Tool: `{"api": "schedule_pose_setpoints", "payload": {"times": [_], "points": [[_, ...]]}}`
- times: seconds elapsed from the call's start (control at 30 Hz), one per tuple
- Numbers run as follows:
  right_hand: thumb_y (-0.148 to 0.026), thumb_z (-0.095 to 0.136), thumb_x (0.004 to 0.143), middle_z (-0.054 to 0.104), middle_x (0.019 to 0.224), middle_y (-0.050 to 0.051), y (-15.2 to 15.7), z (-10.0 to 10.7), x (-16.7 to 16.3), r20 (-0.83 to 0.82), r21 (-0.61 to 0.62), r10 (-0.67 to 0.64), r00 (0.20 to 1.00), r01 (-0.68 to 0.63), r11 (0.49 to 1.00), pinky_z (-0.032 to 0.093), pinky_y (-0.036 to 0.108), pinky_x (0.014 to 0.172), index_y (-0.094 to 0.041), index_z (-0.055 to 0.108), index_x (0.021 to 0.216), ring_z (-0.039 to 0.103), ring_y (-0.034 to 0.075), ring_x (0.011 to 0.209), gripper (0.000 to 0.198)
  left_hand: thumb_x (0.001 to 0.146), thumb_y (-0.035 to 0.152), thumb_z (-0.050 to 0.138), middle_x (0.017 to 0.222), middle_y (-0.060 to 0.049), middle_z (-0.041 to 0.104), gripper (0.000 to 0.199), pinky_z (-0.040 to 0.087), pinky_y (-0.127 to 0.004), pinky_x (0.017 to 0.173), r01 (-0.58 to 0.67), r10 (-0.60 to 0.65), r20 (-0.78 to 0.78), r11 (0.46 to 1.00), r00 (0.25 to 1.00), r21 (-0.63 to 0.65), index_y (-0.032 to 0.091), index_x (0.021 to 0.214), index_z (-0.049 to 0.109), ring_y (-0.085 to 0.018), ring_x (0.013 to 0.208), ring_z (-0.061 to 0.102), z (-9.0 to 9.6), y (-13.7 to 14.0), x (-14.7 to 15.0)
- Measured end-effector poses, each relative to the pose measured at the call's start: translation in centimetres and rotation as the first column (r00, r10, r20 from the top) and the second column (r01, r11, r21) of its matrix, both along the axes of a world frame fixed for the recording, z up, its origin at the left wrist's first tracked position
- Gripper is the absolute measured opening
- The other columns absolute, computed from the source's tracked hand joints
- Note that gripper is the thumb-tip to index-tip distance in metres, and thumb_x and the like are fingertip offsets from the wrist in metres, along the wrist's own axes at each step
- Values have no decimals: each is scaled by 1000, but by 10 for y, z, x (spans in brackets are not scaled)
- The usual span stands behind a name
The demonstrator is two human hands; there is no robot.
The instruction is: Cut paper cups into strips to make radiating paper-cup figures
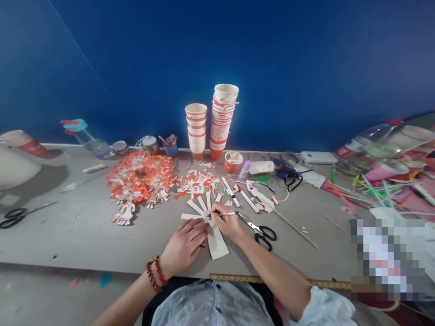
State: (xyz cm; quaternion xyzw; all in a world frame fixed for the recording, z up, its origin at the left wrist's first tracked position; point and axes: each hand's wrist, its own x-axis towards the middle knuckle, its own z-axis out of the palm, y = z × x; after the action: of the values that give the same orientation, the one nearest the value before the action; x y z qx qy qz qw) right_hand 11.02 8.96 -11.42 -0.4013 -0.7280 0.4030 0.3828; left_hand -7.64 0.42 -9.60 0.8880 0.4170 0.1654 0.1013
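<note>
A paper cup cut into strips (218, 244) lies splayed flat on the table, its white side up, with strips fanning out from the middle. My left hand (185, 240) rests on it, fingers stretched out and lying flat near its centre. In my right hand (226, 222) is a pen (230, 213), held in a writing grip with the tip at the middle of the cut cup. The exact mark under the tip is too small to make out. Black-handled scissors (260, 231) lie just right of my right hand.
Orange-and-white cut paper pieces (139, 176) are heaped left of centre, beside loose scraps (199, 183). Two stacks of paper cups (196, 131) stand by the blue wall. A wooden stick (295, 225), markers (249, 199) and a glue gun (285, 167) lie rightward. More scissors (20, 216) lie far left.
</note>
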Motion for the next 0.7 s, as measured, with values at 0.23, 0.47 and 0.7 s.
{"api": "schedule_pose_setpoints", "payload": {"times": [0.23,0.47,0.7], "points": [[-12,45,79,42,56,-6,0,0,0,5,7,8,1000,-8,1000,27,22,49,-20,52,67,36,10,51,16,89,15,48,134,-9,59,36,39,-49,108,4,-4,15,1000,1000,7,18,123,58,-27,133,43,2,1,0],[-12,46,79,47,58,-4,0,-1,0,23,23,-1,1000,1,1000,30,23,52,-20,54,67,42,12,54,16,89,14,48,135,-8,59,36,38,-50,109,-1,1,5,1000,1000,0,18,123,58,-27,133,42,1,1,0],[-11,46,79,47,59,-5,1,-1,0,50,41,1,999,-3,999,30,22,54,-20,53,67,42,12,55,16,88,14,49,135,-9,58,37,38,-50,109,5,-5,9,1000,1000,2,19,124,57,-27,133,42,0,1,0]]}}
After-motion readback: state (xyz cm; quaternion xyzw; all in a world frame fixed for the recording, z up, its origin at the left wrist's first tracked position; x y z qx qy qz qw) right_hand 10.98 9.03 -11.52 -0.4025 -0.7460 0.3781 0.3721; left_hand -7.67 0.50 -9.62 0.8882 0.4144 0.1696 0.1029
